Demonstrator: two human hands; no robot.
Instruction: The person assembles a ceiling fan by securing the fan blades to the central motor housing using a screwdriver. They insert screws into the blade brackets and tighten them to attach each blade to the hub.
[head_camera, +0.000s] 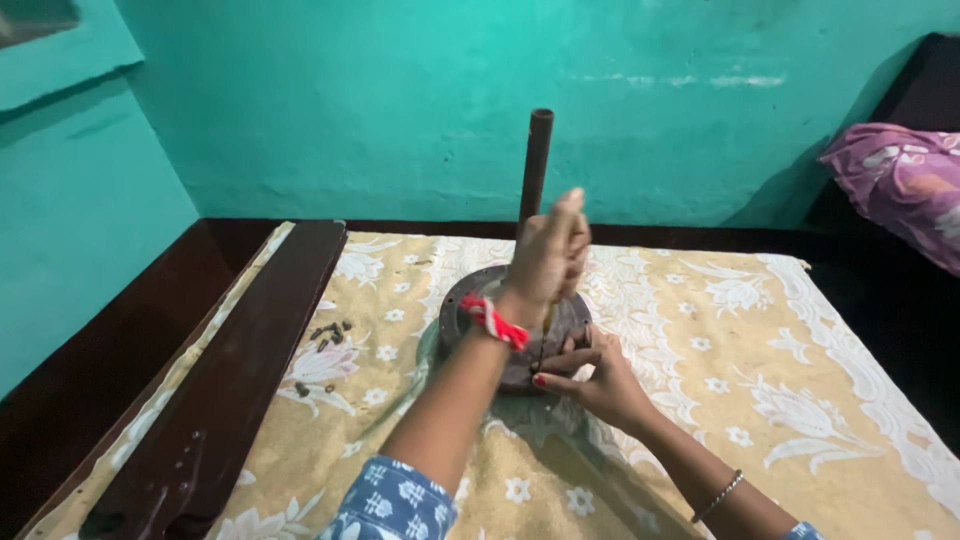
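Seen from the head camera, a person's left hand (548, 255), wrist bound with red-and-white thread, closes around a thin tool over a round metal motor housing (470, 305) on a floral cloth (760, 330); the right hand (598, 385) pinches its rim.

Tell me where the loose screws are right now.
In the head view, the loose screws lie in a small pile on the floral cloth, left of the round metal housing and beside the dark fan blade.
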